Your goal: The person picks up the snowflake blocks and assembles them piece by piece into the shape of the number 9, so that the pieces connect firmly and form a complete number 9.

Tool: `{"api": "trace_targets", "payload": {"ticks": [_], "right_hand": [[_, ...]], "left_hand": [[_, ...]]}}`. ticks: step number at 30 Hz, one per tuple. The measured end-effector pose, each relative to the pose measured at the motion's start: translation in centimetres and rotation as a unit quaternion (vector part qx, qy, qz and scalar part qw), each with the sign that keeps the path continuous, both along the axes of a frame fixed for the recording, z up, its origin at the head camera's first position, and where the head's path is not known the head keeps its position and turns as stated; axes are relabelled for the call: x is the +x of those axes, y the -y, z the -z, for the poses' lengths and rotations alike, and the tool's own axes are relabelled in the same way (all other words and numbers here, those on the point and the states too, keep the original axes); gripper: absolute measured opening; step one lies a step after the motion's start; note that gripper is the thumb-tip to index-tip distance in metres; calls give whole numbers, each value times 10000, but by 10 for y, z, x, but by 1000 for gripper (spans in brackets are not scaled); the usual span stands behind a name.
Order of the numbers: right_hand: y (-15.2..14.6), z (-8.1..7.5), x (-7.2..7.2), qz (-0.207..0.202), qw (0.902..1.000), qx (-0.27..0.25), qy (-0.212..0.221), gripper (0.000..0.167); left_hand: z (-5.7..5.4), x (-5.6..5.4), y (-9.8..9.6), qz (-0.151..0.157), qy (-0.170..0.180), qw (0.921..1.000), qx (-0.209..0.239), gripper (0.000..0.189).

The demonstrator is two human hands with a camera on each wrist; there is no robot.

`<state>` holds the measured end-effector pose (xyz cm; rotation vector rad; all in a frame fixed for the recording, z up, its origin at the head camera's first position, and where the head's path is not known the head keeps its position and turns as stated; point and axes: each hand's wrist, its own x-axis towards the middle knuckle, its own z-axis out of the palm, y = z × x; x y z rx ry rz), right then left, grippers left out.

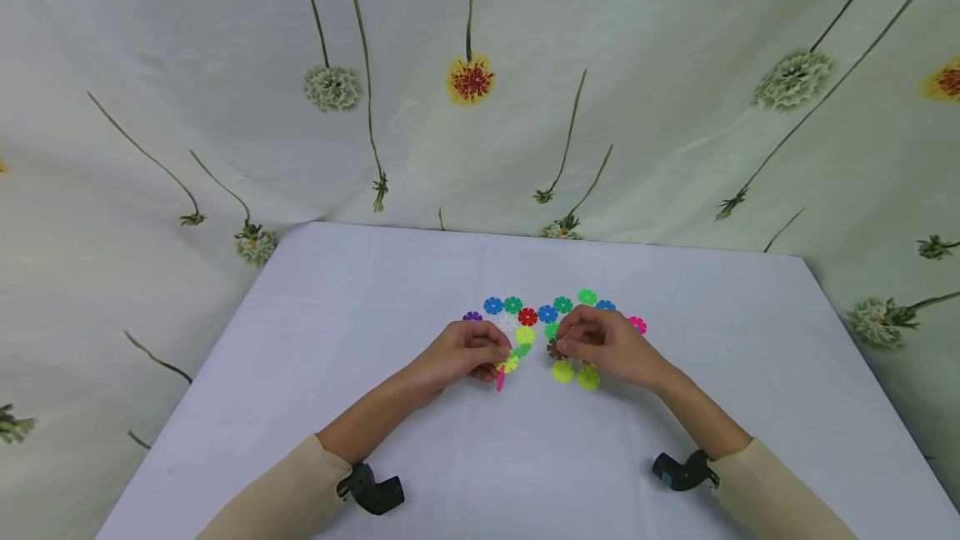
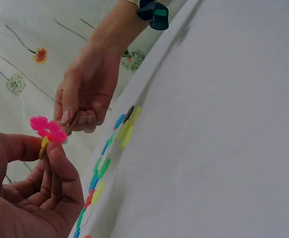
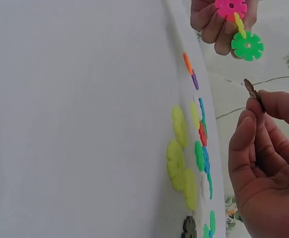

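Between the thumb and fingers of my left hand (image 1: 471, 348) is a small joined piece of notched snowflake discs. It has a yellow disc (image 1: 511, 363) in the middle, a green disc (image 3: 248, 45) on one side and a pink disc (image 2: 47, 129) on another. My right hand (image 1: 606, 345) pinches a brown snowflake disc (image 3: 254, 94) by its edge, facing the green one with a gap between them. In the right wrist view both hands appear raised above the table, and the brown disc is seen nearly edge-on.
Loose discs lie on the white table (image 1: 360, 298) behind and below the hands: a red disc (image 1: 527, 317), a blue disc (image 1: 492, 306), a purple disc (image 1: 472, 317) and several others. Yellow-green discs (image 1: 588, 377) lie nearest the right hand. A flowered cloth (image 1: 660, 107) hangs behind.
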<state>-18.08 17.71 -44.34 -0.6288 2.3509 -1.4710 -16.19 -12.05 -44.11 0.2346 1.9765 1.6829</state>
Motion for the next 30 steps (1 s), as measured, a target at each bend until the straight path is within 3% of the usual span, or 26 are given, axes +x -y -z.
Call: {"api": "trace_targets", "payload": {"ticks": [9, 24, 30], "right_hand": [[11, -9, 4, -18, 9967, -622, 519, 22], [17, -5, 7, -446, 9964, -672, 266, 16], [22, -3, 10, -477, 9953, -801, 257, 14]], "left_hand": [[-2, 1, -3, 221, -125, 9997, 24, 23], [0, 4, -4, 413, -176, 9990, -18, 16], [-1, 8, -6, 534, -710, 9955, -331, 12]]}}
